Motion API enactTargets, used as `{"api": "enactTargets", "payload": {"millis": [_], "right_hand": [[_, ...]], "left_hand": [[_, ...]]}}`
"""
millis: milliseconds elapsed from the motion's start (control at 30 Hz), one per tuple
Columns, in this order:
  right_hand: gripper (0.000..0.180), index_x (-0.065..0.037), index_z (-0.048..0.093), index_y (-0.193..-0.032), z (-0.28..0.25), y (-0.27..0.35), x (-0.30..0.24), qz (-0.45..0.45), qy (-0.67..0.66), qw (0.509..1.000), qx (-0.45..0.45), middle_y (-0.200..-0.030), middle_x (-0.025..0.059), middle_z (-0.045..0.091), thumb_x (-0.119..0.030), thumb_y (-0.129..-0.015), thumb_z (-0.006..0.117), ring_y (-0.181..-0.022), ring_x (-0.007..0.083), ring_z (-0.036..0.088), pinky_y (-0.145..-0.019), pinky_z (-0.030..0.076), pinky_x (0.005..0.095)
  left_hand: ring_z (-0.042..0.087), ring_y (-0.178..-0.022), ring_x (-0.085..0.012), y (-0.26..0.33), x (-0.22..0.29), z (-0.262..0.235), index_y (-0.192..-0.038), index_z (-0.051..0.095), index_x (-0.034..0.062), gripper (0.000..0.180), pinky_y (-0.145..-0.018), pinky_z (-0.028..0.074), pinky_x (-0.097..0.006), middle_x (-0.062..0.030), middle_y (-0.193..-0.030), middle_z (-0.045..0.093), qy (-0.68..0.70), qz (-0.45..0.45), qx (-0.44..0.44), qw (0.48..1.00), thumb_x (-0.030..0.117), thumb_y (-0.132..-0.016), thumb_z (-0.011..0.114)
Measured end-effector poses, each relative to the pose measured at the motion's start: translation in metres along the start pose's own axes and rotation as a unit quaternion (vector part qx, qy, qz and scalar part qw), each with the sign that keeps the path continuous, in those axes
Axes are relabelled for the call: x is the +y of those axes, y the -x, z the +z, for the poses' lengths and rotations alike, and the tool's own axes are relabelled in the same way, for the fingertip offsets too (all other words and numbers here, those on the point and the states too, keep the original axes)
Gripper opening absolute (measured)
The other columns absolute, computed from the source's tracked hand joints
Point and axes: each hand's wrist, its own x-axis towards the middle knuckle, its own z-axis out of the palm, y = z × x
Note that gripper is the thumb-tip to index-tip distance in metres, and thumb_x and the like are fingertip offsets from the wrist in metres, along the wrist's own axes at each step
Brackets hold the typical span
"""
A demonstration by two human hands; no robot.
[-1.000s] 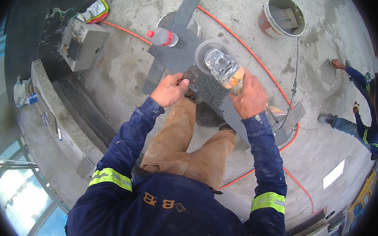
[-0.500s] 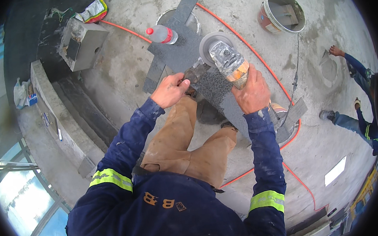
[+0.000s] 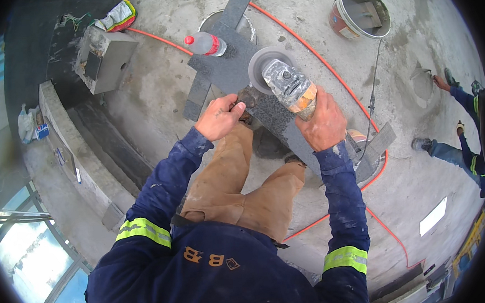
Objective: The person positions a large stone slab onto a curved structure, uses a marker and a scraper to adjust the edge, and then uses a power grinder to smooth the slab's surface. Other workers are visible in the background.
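Observation:
My right hand [image 3: 324,120] is wrapped round the rear of a dusty angle grinder [image 3: 289,85]. The grinder's grey disc [image 3: 270,66] lies over a dark speckled stone slab [image 3: 227,69]. To the left, my left hand [image 3: 220,117] has its thumb and forefinger closed at a small dark rounded piece [image 3: 246,99] beside the disc. What that piece is, and whether it joins the grinder, I cannot make out. Farther off on the stone, a clear plastic bottle [image 3: 207,44] with a red cap stands near the disc.
Beneath the slab's far part is a bucket [image 3: 251,26]; another bucket [image 3: 337,15] stands at the far right. An orange cable [image 3: 317,58] curves across the concrete floor. A concrete block [image 3: 109,58] sits at the far left. At the right edge, a co-worker's hand [image 3: 441,83] reaches over the floor.
The grinder and my right hand have shifted slightly left and toward me, bringing the disc nearer my left hand. The co-worker's hand at the right has moved slightly toward me.

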Motion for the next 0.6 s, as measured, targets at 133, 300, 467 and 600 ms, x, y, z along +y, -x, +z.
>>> {"api": "enactTargets", "payload": {"millis": [133,300,467,600], "right_hand": [[0.076,-0.007,0.048,-0.128,0.003,-0.003,0.008,0.026,0.03,0.999,0.0,-0.101,0.0151,0.059,-0.017,-0.06,0.081,-0.09,0.0367,0.063,-0.075,0.052,0.044],[0.075,-0.007,0.048,-0.127,0.002,0.002,0.008,0.001,0.007,1.0,-0.007,-0.101,0.0152,0.06,-0.017,-0.061,0.081,-0.09,0.0366,0.063,-0.075,0.052,0.0443],[0.075,-0.007,0.048,-0.128,0.003,-0.004,0.015,0.036,0.026,0.999,0.0,-0.101,0.0156,0.06,-0.016,-0.061,0.081,-0.09,0.0369,0.063,-0.075,0.052,0.0448],[0.075,-0.007,0.048,-0.129,0.004,-0.002,0.016,0.03,0.014,0.999,0.004,-0.102,0.0157,0.06,-0.016,-0.061,0.08,-0.09,0.0373,0.063,-0.075,0.053,0.0447]], "left_hand": [[0.048,-0.057,-0.0212,0.003,0.003,-0.003,-0.081,0.05,-0.0023,0.029,-0.057,0.04,-0.038,-0.0109,-0.062,0.054,0.04,-0.042,-0.008,0.998,0.023,-0.095,0.053],[0.047,-0.056,-0.018,0.001,0.004,0.003,-0.08,0.049,-0.0016,0.03,-0.055,0.04,-0.037,-0.008,-0.06,0.053,0.054,-0.05,0.0,0.997,0.024,-0.095,0.053],[0.046,-0.055,-0.016,-0.003,-0.003,0.006,-0.08,0.049,-0.0012,0.03,-0.054,0.039,-0.035,-0.0076,-0.06,0.051,0.037,-0.037,0.004,0.999,0.024,-0.096,0.053],[0.046,-0.056,-0.0133,-0.005,-0.007,0.013,-0.08,0.049,-0.0005,0.029,-0.054,0.039,-0.034,-0.0055,-0.06,0.051,0.077,-0.042,0.007,0.996,0.023,-0.096,0.054]]}}
